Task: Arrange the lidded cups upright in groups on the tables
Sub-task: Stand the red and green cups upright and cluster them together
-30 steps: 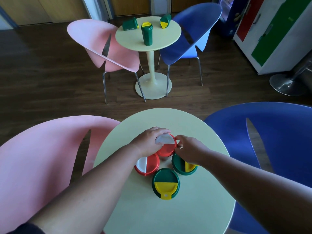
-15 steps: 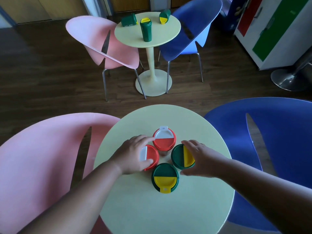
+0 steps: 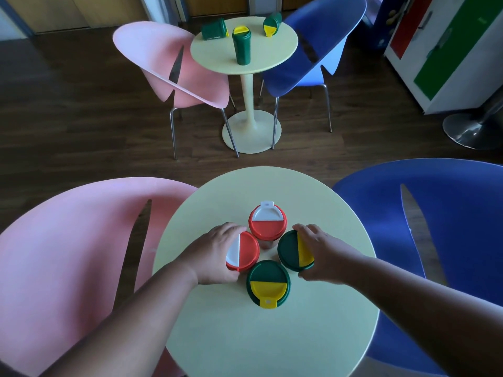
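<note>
Several lidded cups stand upright in a cluster on the near round table (image 3: 272, 336). My left hand (image 3: 211, 254) wraps the left red cup with a white-and-red lid (image 3: 243, 254). My right hand (image 3: 324, 254) grips the right green cup with a yellow-and-green lid (image 3: 291, 253). A second red cup (image 3: 267, 223) stands behind them and a second green cup (image 3: 268, 285) in front, both untouched. On the far round table (image 3: 269, 54) one green cup (image 3: 241, 47) stands upright, and two green cups (image 3: 214, 29) (image 3: 272, 23) lie on their sides.
A pink chair (image 3: 68, 268) sits left of the near table and a blue chair (image 3: 449, 240) right of it. Another pink chair (image 3: 168, 66) and blue chair (image 3: 321, 50) flank the far table. A white cabinet (image 3: 449, 50) with red and green panels stands at the right.
Both hands left the back red cup and drew toward me. My left hand closed around the left red cup, my right around the right green cup.
</note>
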`<state>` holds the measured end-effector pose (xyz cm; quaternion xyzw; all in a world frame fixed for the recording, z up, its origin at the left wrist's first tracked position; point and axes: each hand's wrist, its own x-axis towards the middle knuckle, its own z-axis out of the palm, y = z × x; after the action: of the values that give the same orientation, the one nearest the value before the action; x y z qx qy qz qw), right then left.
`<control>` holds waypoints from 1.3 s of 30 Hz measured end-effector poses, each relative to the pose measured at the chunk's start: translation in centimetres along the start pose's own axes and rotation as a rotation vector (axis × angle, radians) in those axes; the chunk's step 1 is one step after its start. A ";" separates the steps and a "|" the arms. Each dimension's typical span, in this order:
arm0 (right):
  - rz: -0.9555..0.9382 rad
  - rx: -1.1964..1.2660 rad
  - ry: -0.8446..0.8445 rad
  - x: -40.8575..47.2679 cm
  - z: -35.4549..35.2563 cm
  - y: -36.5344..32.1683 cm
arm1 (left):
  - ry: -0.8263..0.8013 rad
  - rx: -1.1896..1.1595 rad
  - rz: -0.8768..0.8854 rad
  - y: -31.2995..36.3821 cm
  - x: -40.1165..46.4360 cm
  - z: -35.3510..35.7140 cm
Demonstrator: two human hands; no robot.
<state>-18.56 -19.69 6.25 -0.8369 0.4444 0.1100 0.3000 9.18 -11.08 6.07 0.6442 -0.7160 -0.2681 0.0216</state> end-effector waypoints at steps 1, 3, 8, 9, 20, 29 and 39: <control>-0.006 -0.001 0.002 0.0 0.0 0.0 | -0.002 -0.001 -0.001 0.0 0.0 0.0; -0.016 0.000 0.003 0.2 -0.1 0.0 | -0.008 0.028 0.003 -0.1 -0.1 0.0; -0.028 -0.002 -0.003 0.2 -0.1 0.2 | 0.075 0.190 0.109 1.3 -0.7 -0.4; -0.032 -0.002 -0.001 0.2 -0.1 0.2 | 0.102 0.208 0.166 1.9 -1.0 -0.4; -0.038 -0.016 0.013 0.0 0.0 0.2 | 0.163 0.364 0.347 5.6 -1.5 3.8; -0.031 -0.026 0.012 0.0 0.1 0.1 | 0.222 0.292 0.299 5.6 -1.6 4.4; -0.051 -0.033 -0.023 -0.3 -0.4 0.3 | 0.231 0.239 0.279 4.9 -1.9 3.1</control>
<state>-18.98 -19.78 6.57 -0.8515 0.4178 0.1192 0.2936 3.89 -8.04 6.01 0.5633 -0.8177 -0.0998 0.0639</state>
